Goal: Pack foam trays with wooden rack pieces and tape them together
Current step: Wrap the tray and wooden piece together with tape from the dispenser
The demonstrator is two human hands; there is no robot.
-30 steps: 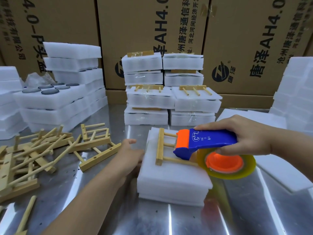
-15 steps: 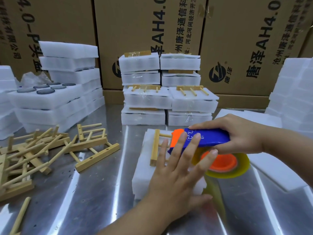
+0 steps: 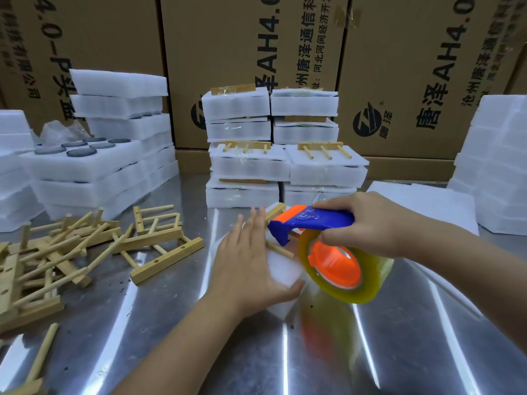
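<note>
A stack of white foam trays lies on the steel table at centre, with a wooden rack piece on top, mostly hidden. My left hand presses flat on the top tray, fingers straight, thumb hooked over the near edge. My right hand grips the blue handle of a tape dispenser. Its orange hub carries a roll of clear yellowish tape, tilted over the stack's right side.
Loose wooden rack pieces are heaped at left. Taped foam packs are stacked behind the work. Foam trays with dark discs stand far left, plain foam stacks at right. Cardboard boxes close the back.
My left hand came from the stack's left side onto its top. The dispenser has tipped up and moved right, the roll now hanging past the stack's right edge.
</note>
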